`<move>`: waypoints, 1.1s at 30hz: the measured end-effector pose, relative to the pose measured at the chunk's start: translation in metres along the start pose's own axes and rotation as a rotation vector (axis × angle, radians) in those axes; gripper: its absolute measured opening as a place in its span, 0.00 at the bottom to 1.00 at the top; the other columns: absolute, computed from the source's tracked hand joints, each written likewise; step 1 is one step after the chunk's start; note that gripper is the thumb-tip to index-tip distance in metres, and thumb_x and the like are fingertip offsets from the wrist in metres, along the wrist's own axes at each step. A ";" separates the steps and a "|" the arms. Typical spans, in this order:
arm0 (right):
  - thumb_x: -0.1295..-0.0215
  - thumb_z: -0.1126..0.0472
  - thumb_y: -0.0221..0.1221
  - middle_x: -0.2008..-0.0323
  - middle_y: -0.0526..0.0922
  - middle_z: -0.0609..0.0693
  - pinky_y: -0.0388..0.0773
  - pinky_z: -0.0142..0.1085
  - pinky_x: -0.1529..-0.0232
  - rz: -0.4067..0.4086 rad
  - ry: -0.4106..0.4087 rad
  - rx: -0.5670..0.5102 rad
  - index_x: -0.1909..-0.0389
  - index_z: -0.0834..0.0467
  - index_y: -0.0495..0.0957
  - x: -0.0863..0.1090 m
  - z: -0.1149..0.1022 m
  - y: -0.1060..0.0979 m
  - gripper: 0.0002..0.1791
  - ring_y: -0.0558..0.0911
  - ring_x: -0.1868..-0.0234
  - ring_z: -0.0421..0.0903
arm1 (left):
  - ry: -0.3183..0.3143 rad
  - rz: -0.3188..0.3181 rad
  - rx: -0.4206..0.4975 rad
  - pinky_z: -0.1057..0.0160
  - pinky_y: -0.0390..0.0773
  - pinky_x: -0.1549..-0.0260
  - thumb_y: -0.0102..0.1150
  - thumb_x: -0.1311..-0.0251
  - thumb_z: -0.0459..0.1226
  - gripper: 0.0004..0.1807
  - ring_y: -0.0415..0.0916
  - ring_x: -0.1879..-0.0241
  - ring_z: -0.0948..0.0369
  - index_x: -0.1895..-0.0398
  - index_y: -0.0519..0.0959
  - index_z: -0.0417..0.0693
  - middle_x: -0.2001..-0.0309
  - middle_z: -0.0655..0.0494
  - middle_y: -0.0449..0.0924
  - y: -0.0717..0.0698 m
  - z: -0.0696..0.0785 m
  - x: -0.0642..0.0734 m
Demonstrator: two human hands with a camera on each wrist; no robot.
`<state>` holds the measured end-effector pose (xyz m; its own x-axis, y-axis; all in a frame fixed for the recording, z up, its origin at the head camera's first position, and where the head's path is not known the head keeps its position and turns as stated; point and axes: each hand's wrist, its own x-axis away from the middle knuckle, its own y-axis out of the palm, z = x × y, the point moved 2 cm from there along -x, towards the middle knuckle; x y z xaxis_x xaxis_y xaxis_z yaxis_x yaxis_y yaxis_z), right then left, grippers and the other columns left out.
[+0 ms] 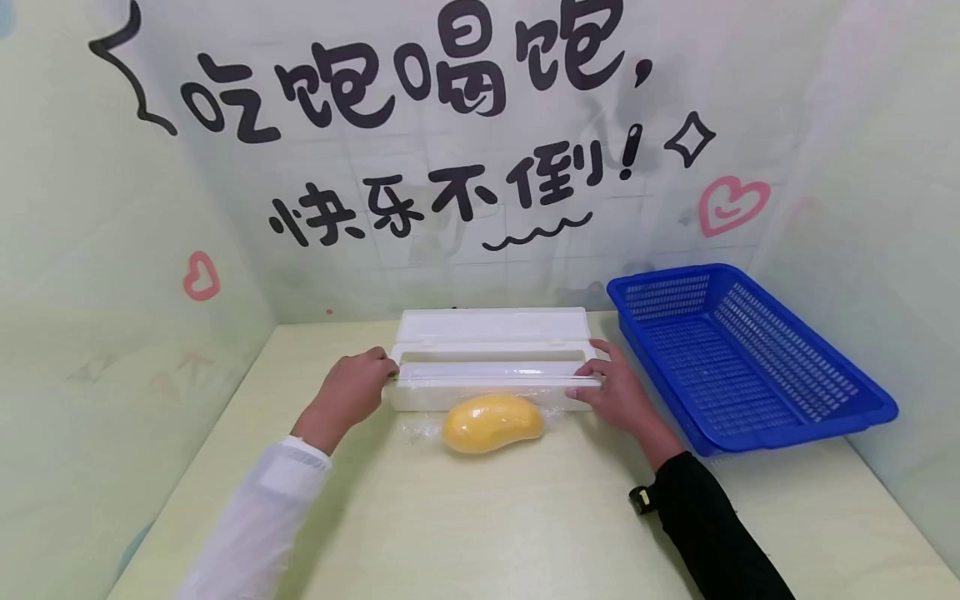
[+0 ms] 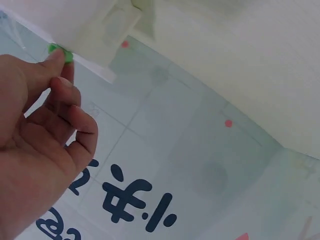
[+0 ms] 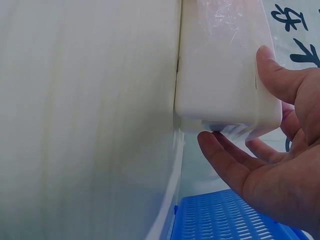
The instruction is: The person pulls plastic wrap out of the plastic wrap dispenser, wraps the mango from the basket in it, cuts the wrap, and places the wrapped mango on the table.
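A white cling film dispenser [image 1: 491,396] stands on the table with its lid raised and a roll of film inside. My left hand [image 1: 354,385] is at its left end; in the left wrist view thumb and forefinger pinch a small green slider [image 2: 68,56]. My right hand [image 1: 617,387] grips the right end of the dispenser, thumb on the front and the other fingers round the end. In front lies a yellow mango [image 1: 492,423], with clear film over and beside it. Whether the film still joins the roll, I cannot tell.
A blue plastic basket [image 1: 675,408] stands to the right of the dispenser, close to my right forearm. Behind the table [image 1: 480,525] hangs a pale sheet [image 1: 330,283] with black lettering and pink hearts, and similar sheets flank both sides.
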<state>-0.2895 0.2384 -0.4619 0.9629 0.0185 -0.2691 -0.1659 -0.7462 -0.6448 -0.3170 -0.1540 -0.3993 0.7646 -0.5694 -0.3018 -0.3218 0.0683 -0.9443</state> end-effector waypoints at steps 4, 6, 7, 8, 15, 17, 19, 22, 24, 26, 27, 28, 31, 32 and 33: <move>0.43 0.59 0.73 0.25 0.59 0.64 0.61 0.64 0.30 -0.031 0.004 -0.004 0.65 0.60 0.84 0.003 0.002 -0.001 0.11 0.59 0.26 0.70 | -0.086 -0.002 -0.013 0.45 0.80 0.67 0.66 0.43 0.28 0.13 0.79 0.57 0.43 0.53 0.85 0.41 0.55 0.43 0.82 -0.005 0.027 -0.003; 0.42 0.59 0.72 0.25 0.58 0.64 0.64 0.64 0.32 -0.044 -0.002 -0.021 0.62 0.60 0.85 0.004 0.002 -0.002 0.12 0.59 0.26 0.71 | -0.093 0.015 0.049 0.42 0.79 0.60 0.66 0.40 0.36 0.18 0.75 0.49 0.41 0.46 0.82 0.42 0.49 0.42 0.80 -0.005 0.048 -0.004; 0.42 0.59 0.72 0.25 0.58 0.65 0.66 0.64 0.33 -0.044 -0.008 -0.032 0.60 0.61 0.85 0.004 0.002 -0.002 0.13 0.59 0.26 0.71 | -0.075 0.025 0.082 0.41 0.78 0.57 0.67 0.39 0.42 0.23 0.73 0.46 0.41 0.43 0.81 0.42 0.45 0.42 0.79 -0.004 0.059 -0.005; 0.42 0.59 0.72 0.25 0.58 0.65 0.68 0.63 0.35 -0.041 -0.016 -0.043 0.58 0.61 0.84 0.005 0.003 -0.002 0.14 0.60 0.27 0.71 | -0.051 0.036 0.119 0.40 0.76 0.54 0.68 0.40 0.48 0.28 0.71 0.43 0.41 0.40 0.79 0.43 0.43 0.42 0.77 -0.002 0.070 -0.007; 0.43 0.62 0.72 0.25 0.56 0.66 0.81 0.57 0.49 -0.058 -0.097 -0.095 0.45 0.65 0.80 0.006 0.006 -0.005 0.25 0.64 0.29 0.71 | 0.060 0.026 0.114 0.38 0.63 0.40 0.73 0.62 0.69 0.54 0.56 0.29 0.42 0.32 0.73 0.51 0.31 0.45 0.66 0.022 0.115 -0.018; 0.43 0.62 0.72 0.25 0.55 0.67 0.81 0.58 0.48 -0.084 -0.108 -0.097 0.41 0.66 0.78 0.006 0.006 -0.005 0.29 0.62 0.28 0.71 | 0.058 0.046 0.090 0.38 0.62 0.39 0.75 0.63 0.67 0.49 0.56 0.29 0.42 0.37 0.77 0.52 0.32 0.46 0.68 0.026 0.118 -0.018; 0.42 0.61 0.72 0.24 0.54 0.66 0.80 0.59 0.46 -0.111 -0.105 -0.097 0.38 0.66 0.76 0.006 0.006 -0.006 0.32 0.60 0.27 0.71 | 0.066 0.079 0.084 0.38 0.63 0.39 0.76 0.62 0.65 0.43 0.57 0.29 0.42 0.42 0.81 0.54 0.33 0.47 0.70 0.028 0.119 -0.016; 0.43 0.60 0.73 0.23 0.52 0.65 0.78 0.61 0.44 -0.141 -0.088 -0.090 0.33 0.65 0.72 0.005 0.005 -0.010 0.37 0.61 0.27 0.70 | 0.086 0.121 0.082 0.39 0.65 0.41 0.76 0.59 0.63 0.37 0.59 0.29 0.43 0.47 0.84 0.55 0.35 0.47 0.72 0.031 0.121 -0.014; 0.47 0.58 0.76 0.23 0.50 0.66 0.75 0.63 0.41 -0.174 -0.088 -0.075 0.30 0.64 0.68 0.005 0.004 -0.014 0.44 0.61 0.28 0.71 | 0.094 0.143 0.076 0.39 0.65 0.40 0.75 0.56 0.63 0.34 0.59 0.30 0.43 0.48 0.84 0.55 0.35 0.47 0.73 0.032 0.122 -0.012; 0.52 0.55 0.79 0.23 0.47 0.68 0.70 0.66 0.38 -0.226 -0.102 -0.049 0.27 0.63 0.63 0.006 0.000 -0.020 0.53 0.58 0.27 0.73 | 0.096 0.157 0.062 0.40 0.66 0.40 0.74 0.54 0.62 0.34 0.60 0.30 0.43 0.47 0.84 0.54 0.36 0.48 0.73 0.033 0.123 -0.010; 0.55 0.55 0.80 0.23 0.46 0.69 0.66 0.69 0.37 -0.260 -0.113 -0.039 0.25 0.63 0.60 0.007 -0.002 -0.024 0.57 0.56 0.27 0.74 | 0.101 0.169 0.054 0.40 0.66 0.40 0.73 0.53 0.62 0.33 0.61 0.30 0.44 0.47 0.83 0.54 0.36 0.48 0.74 0.033 0.124 -0.009; 0.58 0.53 0.81 0.23 0.45 0.70 0.63 0.70 0.36 -0.294 -0.127 -0.026 0.24 0.62 0.57 0.009 -0.004 -0.028 0.62 0.54 0.26 0.74 | 0.107 0.182 0.045 0.40 0.66 0.39 0.73 0.52 0.61 0.33 0.63 0.30 0.45 0.46 0.83 0.54 0.37 0.49 0.75 0.033 0.124 -0.007; 0.58 0.52 0.81 0.22 0.44 0.70 0.58 0.73 0.35 -0.347 -0.178 -0.030 0.22 0.60 0.50 0.016 -0.016 -0.042 0.66 0.49 0.24 0.73 | 0.153 0.255 0.008 0.39 0.66 0.38 0.75 0.53 0.59 0.33 0.68 0.33 0.47 0.44 0.82 0.54 0.41 0.51 0.79 0.030 0.129 0.000; 0.53 0.53 0.79 0.22 0.45 0.69 0.59 0.72 0.34 -0.345 -0.190 -0.047 0.21 0.59 0.50 0.018 -0.022 -0.046 0.63 0.50 0.24 0.72 | 0.178 0.292 -0.010 0.38 0.67 0.38 0.76 0.53 0.58 0.34 0.70 0.34 0.48 0.44 0.82 0.54 0.43 0.52 0.80 0.027 0.131 0.002; 0.47 0.53 0.75 0.22 0.48 0.67 0.60 0.71 0.34 -0.332 -0.199 -0.067 0.21 0.59 0.51 0.019 -0.027 -0.050 0.58 0.53 0.24 0.71 | 0.208 0.338 -0.030 0.38 0.67 0.37 0.77 0.54 0.56 0.34 0.72 0.35 0.49 0.44 0.82 0.55 0.44 0.53 0.81 0.025 0.134 0.005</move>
<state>-0.2570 0.2576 -0.4153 0.9006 0.3902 -0.1913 0.1688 -0.7197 -0.6735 -0.2465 -0.0453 -0.4416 0.4844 -0.6729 -0.5591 -0.5543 0.2584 -0.7912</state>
